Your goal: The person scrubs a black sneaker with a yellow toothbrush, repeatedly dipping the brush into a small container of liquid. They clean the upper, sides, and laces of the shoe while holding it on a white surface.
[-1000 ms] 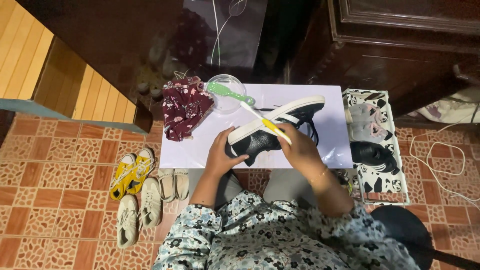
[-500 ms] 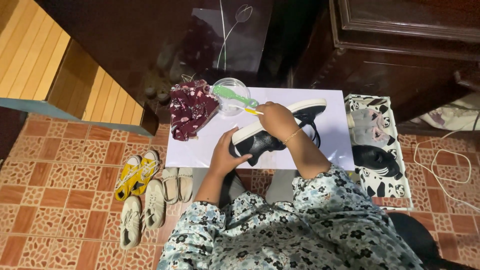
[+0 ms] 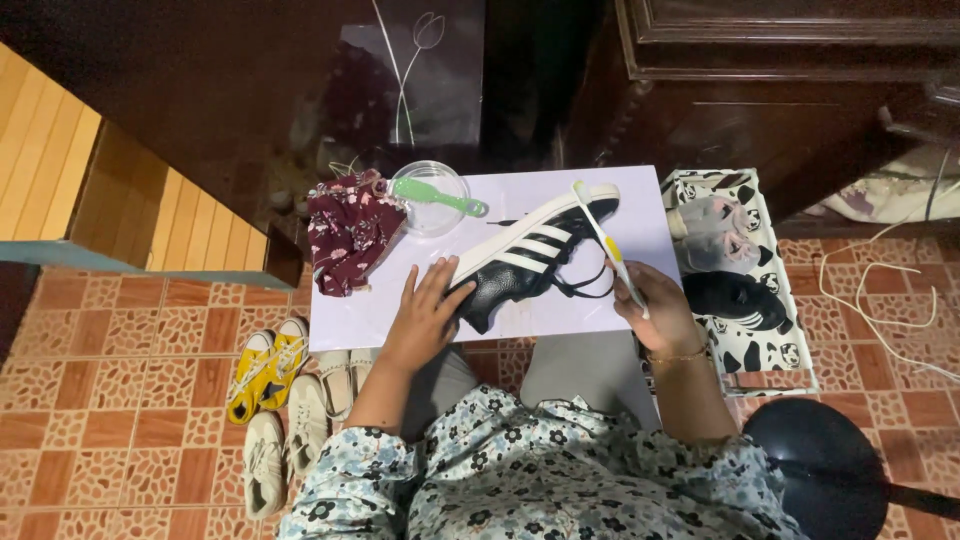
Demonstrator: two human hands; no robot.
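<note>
Now black sneaker [image 3: 530, 262] under left fingers [image 3: 430, 290].

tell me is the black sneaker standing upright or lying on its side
On its side: the black sneaker shows its striped flank and white sole edge upward on the white table, steadied by the left hand.

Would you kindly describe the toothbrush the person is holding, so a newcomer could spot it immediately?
Find the pale lilac table with the black, white-striped sneaker on it. The right hand holds the toothbrush with its head at the sneaker's toe. It is slim, white and yellow, unlike the green brush on the clear bowl.
</note>
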